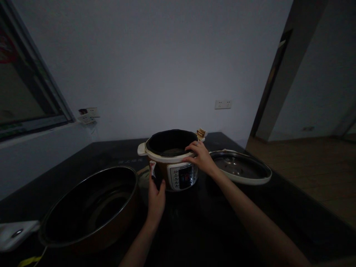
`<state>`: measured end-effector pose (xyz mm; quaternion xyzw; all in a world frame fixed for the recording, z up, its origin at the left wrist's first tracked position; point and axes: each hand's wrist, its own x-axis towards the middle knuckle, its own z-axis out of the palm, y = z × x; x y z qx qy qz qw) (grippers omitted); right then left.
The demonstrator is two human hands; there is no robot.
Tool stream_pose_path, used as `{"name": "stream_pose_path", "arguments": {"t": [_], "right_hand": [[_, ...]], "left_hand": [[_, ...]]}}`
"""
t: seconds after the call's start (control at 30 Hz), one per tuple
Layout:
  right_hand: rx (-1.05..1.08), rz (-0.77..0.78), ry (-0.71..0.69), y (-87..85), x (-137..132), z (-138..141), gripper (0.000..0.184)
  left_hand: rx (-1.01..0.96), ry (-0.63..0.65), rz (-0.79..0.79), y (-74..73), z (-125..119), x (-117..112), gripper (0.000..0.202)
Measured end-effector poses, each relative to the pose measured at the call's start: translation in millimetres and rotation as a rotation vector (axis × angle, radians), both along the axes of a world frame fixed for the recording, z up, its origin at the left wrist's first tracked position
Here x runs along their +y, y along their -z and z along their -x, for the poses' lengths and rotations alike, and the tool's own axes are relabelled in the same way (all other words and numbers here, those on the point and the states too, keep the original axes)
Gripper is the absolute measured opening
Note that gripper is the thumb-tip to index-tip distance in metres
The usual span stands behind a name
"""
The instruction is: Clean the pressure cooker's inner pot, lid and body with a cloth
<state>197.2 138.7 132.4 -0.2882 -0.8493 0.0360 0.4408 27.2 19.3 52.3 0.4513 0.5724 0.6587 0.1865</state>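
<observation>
An open electric cooker (178,174), white and brown with a button panel on its front, stands on the dark countertop (194,230). My right hand (200,157) grips the cooker's rim on the right side, fingers curled over the edge. My left hand (156,194) presses against the cooker's lower left front and pinches a small white and red thing (152,167) that I cannot make out. Inside the cooker the dark inner pot (169,142) shows.
A large dark pan (91,207) with a white handle (16,233) sits at the front left. A glass lid with a white rim (240,167) lies right of the cooker. Wall sockets (223,104) are behind. The counter's right edge drops to a wooden floor (314,167).
</observation>
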Motion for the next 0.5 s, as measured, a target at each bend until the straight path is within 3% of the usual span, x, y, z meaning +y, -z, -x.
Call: {"name": "stream_pose_path", "arguments": {"t": [0.27, 0.37, 0.5], "right_hand": [[-0.071, 0.041, -0.006, 7.1, -10.4, -3.5, 0.04], [-0.007, 0.024, -0.019, 8.5, -29.9, -9.3, 0.052], [0.184, 0.105, -0.054, 15.1, -79.3, -18.8, 0.031]], "left_hand": [[-0.182, -0.044, 0.006, -10.6, 14.1, -21.2, 0.04], [-0.388, -0.018, -0.007, -19.7, 12.9, -35.3, 0.038], [-0.8, 0.135, 0.075, -34.2, -3.2, -54.5, 0.037]]}}
